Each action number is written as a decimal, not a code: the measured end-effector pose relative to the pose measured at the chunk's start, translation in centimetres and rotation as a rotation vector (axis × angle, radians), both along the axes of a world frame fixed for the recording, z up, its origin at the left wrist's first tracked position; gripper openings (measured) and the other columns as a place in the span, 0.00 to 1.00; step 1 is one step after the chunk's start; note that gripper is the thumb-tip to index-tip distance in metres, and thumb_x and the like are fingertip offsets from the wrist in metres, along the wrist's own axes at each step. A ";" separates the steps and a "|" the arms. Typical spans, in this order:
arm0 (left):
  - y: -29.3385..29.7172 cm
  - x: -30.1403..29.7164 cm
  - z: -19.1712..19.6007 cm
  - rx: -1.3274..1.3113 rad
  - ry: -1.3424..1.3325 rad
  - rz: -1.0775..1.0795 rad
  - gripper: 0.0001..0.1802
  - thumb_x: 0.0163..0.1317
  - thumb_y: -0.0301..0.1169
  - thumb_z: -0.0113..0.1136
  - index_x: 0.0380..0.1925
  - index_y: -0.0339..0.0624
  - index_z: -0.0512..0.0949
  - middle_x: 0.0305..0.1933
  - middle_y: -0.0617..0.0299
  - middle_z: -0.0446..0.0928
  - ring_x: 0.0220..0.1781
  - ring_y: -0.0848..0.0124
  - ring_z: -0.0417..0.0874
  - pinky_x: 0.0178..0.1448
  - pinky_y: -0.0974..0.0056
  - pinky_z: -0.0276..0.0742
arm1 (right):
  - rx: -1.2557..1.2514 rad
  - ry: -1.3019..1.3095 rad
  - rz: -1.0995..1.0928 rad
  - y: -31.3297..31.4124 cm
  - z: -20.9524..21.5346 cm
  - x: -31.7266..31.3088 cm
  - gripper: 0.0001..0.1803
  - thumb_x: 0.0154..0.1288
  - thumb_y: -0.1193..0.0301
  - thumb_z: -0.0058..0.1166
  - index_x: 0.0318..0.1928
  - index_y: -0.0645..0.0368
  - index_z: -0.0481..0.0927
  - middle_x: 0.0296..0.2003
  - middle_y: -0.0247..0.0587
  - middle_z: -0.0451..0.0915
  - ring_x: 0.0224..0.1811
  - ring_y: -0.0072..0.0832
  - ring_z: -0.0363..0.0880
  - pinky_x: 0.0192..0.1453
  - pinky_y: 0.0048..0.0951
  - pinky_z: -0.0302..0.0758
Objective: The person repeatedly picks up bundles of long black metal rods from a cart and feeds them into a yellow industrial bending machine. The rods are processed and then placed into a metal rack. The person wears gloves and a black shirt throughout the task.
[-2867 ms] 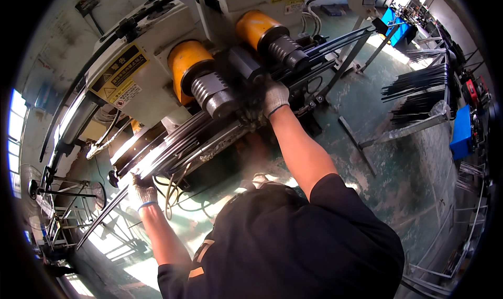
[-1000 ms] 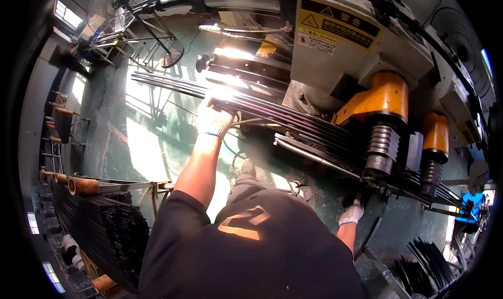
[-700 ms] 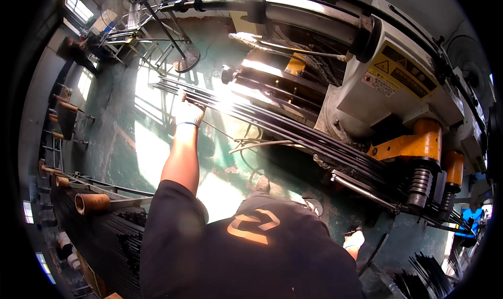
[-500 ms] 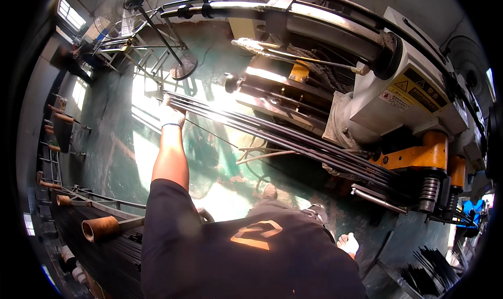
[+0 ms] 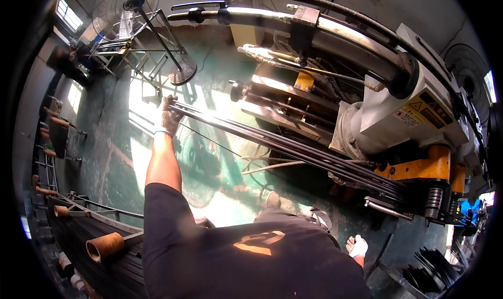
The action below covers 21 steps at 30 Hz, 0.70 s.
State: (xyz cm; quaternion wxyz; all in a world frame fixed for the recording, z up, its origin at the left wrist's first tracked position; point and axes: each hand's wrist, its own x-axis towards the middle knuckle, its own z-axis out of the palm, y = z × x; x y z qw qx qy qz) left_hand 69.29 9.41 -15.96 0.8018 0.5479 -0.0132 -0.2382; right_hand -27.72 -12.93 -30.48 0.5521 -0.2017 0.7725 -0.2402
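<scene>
Dark rods (image 5: pixel 277 142) run rightward from your left hand (image 5: pixel 168 120), fingers curled round their ends. Right hand (image 5: pixel 357 246): fingers part-curled, well apart from rods; can't tell if empty.

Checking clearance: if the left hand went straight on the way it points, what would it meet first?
Probably the pedestal fan's round base, ahead of the left hand in the picture; depth is unclear, so the hand might pass above.

Wide fisheye, head-high, looking steeply down
</scene>
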 end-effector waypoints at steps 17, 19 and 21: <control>-1.6 -6.8 2.3 -0.389 0.103 0.087 0.25 0.78 0.20 0.53 0.73 0.45 0.69 0.59 0.49 0.82 0.58 0.50 0.87 0.62 0.36 0.88 | 0.058 -0.001 0.080 -1.2 -0.4 6.2 0.22 0.77 0.64 0.60 0.57 0.74 0.79 0.51 0.65 0.84 0.51 0.60 0.86 0.52 0.55 0.86; -2.2 -6.1 1.4 -0.408 0.138 0.128 0.18 0.77 0.22 0.55 0.64 0.43 0.77 0.56 0.51 0.83 0.55 0.51 0.87 0.63 0.36 0.87 | 0.056 0.003 0.093 -1.6 -0.2 6.3 0.24 0.79 0.62 0.61 0.60 0.73 0.79 0.55 0.67 0.84 0.57 0.63 0.85 0.56 0.58 0.85; -2.4 -5.5 1.0 -0.415 0.119 0.085 0.25 0.74 0.19 0.53 0.70 0.42 0.73 0.57 0.50 0.83 0.56 0.53 0.87 0.64 0.42 0.88 | 0.042 0.031 0.111 -1.8 -0.1 6.3 0.24 0.80 0.61 0.61 0.60 0.72 0.79 0.53 0.66 0.84 0.58 0.64 0.84 0.56 0.58 0.85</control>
